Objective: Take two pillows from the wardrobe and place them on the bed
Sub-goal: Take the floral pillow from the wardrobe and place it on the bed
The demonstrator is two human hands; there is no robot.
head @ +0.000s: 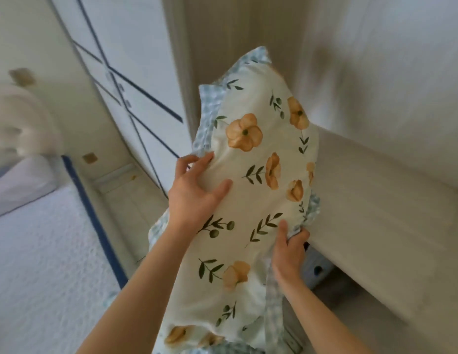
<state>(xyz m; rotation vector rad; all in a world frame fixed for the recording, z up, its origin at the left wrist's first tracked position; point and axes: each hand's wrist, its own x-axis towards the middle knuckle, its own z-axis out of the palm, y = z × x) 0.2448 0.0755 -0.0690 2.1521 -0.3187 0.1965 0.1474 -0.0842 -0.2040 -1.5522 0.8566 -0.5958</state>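
Head view: floral pillow (251, 190) held upright, left hand (194, 192) fingers spread on face, right hand (289, 251) pinching gingham edge; bed (44, 251) left.

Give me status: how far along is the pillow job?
Done: one floral pillow is out and in the air. In hand: the left hand and the right hand both grip it. Left: it hasn't reached the bed at the left; no second pillow is visible.

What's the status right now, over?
Left hand and right hand both gripping floral pillow. Pillow held in air. Bed at left, path looks clear.
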